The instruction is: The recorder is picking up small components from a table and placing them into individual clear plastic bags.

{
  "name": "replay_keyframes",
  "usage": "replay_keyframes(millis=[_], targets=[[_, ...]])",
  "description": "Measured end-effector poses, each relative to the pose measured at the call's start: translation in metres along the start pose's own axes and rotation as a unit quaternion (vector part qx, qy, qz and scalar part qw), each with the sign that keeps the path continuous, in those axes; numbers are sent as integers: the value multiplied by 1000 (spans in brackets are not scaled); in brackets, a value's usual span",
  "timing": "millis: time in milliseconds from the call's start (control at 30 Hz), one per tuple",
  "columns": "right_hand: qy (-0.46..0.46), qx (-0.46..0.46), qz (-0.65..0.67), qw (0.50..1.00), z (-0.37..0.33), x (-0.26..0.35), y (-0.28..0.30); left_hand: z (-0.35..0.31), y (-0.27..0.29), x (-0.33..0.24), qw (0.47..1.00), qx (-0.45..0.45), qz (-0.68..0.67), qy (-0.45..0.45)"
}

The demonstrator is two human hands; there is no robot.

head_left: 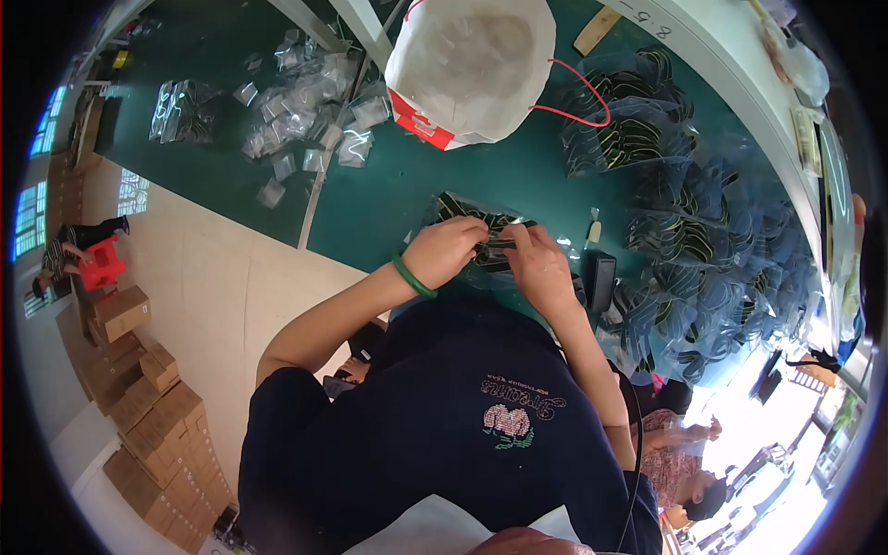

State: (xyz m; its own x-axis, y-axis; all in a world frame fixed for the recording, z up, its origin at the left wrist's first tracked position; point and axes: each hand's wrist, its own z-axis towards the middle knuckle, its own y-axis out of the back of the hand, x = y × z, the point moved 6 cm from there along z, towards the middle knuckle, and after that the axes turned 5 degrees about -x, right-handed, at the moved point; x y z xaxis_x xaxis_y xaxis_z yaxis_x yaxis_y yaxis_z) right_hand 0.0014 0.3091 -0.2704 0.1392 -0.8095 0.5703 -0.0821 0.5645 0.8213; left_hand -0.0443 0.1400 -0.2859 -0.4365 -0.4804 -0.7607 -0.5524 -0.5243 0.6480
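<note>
A flat clear plastic packet (pixel 453 205) with dark, yellow-striped pieces inside lies at the near edge of the green table. My left hand (pixel 448 248), with a green bangle at the wrist, is closed on the packet's left part, fingertips pinched near its middle. From the right, my right hand (pixel 540 265) pinches the same packet, its thumb and fingers bent close to the left fingertips. What exactly the fingertips grip is partly hidden under them. Just right of my right hand sits a black box-shaped object (pixel 601 281), with a small pale-tipped tool (pixel 594 229) beyond it.
A white paper bag (pixel 467 74) with red cord handles stands ahead. Many similar bagged striped pieces (pixel 689 231) pile up on the right. Small clear packets (pixel 301 106) lie scattered at the far left. Cardboard boxes (pixel 166 425) are stacked on the left floor. Other people sit nearby.
</note>
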Motion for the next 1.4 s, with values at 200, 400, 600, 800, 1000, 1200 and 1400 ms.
replay_keyframes(millis=[200,400,600,800,1000,1200,1400], targets=[[46,20,20,999,6,6,0,2,3,6,986,-10,142,-87],[35,53,21,998,10,9,-3,10,0,17,971,1,177,-161],[-9,61,41,997,12,7,-8,14,1,20,974,0,130,-183],[-1,62,33,998,13,6,-10,12,-3,22,974,13,128,-187],[22,55,28,998,12,7,-9,11,-5,20,969,-1,152,-195],[28,49,19,998,9,7,-6,9,7,-1,972,-4,147,-184],[21,35,38,998,6,1,-3,0,-7,-5,974,109,198,-24]])
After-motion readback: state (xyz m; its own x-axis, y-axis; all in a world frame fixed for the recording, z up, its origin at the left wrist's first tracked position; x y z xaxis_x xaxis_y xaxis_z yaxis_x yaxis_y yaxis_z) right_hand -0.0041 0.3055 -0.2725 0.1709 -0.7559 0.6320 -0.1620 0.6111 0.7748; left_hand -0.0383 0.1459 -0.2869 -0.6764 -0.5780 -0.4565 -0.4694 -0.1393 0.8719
